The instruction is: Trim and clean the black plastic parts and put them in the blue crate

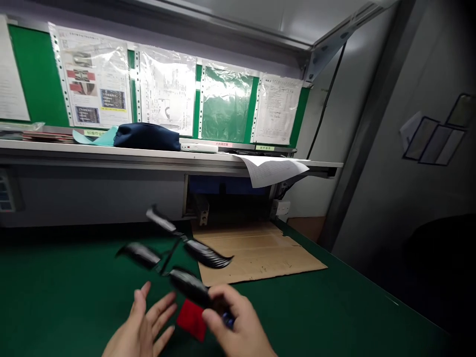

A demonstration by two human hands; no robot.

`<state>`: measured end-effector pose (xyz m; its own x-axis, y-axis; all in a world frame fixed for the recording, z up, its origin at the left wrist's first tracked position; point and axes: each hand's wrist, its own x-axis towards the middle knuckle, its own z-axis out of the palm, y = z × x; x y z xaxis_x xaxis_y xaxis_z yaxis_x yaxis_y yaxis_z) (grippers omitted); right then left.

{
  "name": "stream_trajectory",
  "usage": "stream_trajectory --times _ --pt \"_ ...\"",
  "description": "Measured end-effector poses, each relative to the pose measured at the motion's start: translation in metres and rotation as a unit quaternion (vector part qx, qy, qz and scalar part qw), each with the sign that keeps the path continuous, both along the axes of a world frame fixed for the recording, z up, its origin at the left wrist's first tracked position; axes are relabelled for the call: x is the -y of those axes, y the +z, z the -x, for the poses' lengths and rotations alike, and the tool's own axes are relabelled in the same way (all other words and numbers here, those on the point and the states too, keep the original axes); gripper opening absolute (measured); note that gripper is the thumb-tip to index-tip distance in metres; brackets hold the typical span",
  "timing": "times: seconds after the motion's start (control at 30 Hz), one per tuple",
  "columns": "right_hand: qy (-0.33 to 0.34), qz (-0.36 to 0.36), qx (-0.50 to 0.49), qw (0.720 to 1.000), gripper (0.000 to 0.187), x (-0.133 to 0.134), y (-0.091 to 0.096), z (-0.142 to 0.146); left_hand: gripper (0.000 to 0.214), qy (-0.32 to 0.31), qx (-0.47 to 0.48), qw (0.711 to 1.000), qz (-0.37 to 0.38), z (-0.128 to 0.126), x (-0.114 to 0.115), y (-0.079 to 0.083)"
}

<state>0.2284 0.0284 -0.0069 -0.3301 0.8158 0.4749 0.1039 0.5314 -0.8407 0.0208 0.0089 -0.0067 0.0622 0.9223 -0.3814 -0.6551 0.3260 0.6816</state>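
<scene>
Black four-bladed piece, blurred, held over the green desk in front of me; my right grip is closed, thumb and fingers pinching the end of its nearest blade. My left grip is wide open, fingers spread and palm bare, near the blades. Between my hands a small red piece lies on the desk, and beyond is a flat cardboard sheet.
</scene>
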Motion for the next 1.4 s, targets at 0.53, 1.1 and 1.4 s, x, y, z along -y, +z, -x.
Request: stream_trajectory --times 0.53,1.1,1.4 --pt "-0.139 -0.101 0.41 0.896 0.049 -0.042 -0.027 -0.01 0.02 -0.193 0.168 0.952 -0.168 0.058 -0.016 -0.054" --pt "0.031 -0.243 0.212 0.946 0.034 0.003 -0.024 0.022 0.062 -0.288 0.029 0.955 -0.062 0.022 0.008 -0.082" --pt "0.057 -0.258 0.238 0.935 0.031 0.005 -0.025 0.028 0.067 -0.26 -0.018 0.964 -0.058 0.016 0.012 -0.085"
